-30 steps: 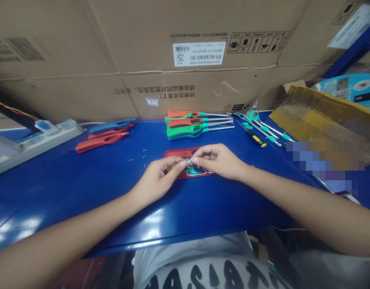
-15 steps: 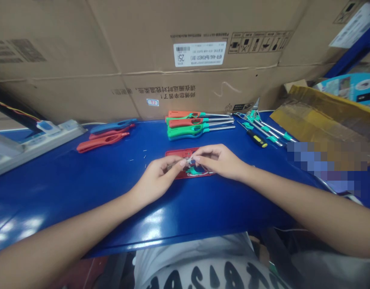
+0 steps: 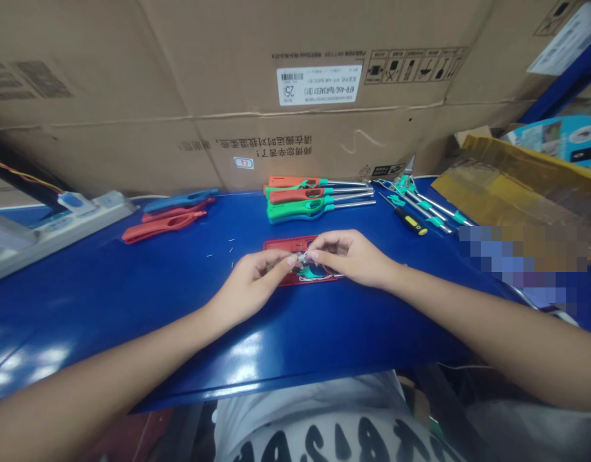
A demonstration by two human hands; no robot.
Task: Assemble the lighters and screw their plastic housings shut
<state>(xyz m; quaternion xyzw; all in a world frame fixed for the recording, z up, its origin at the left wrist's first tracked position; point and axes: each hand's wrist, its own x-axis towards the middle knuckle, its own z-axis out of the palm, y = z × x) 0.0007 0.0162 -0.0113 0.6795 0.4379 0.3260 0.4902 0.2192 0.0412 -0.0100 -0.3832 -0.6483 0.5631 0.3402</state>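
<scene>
Over the middle of the blue table, my left hand [image 3: 256, 282] pinches a small whitish lighter part [image 3: 301, 258] between thumb and fingers. My right hand [image 3: 355, 260] closes its thumb and fingertips on the right end of that part; its exact shape is too small to make out. Beneath both hands lie two red lighter casing halves [image 3: 280, 245], partly covered by the fingers. A green trigger piece [image 3: 310, 273] and thin white wires show in the nearer half.
Assembled lighters [image 3: 298, 208] lie behind my hands, with red and blue casings [image 3: 167, 223] to their left. A yellow-black screwdriver [image 3: 411, 221] and metal lighter tubes [image 3: 427, 208] lie right. Loose screws [image 3: 231, 249], a power strip [image 3: 59, 228] and a large cardboard box [image 3: 131, 147] surround the work.
Almost nothing differs. Both hands stay in the same place with the small part between them.
</scene>
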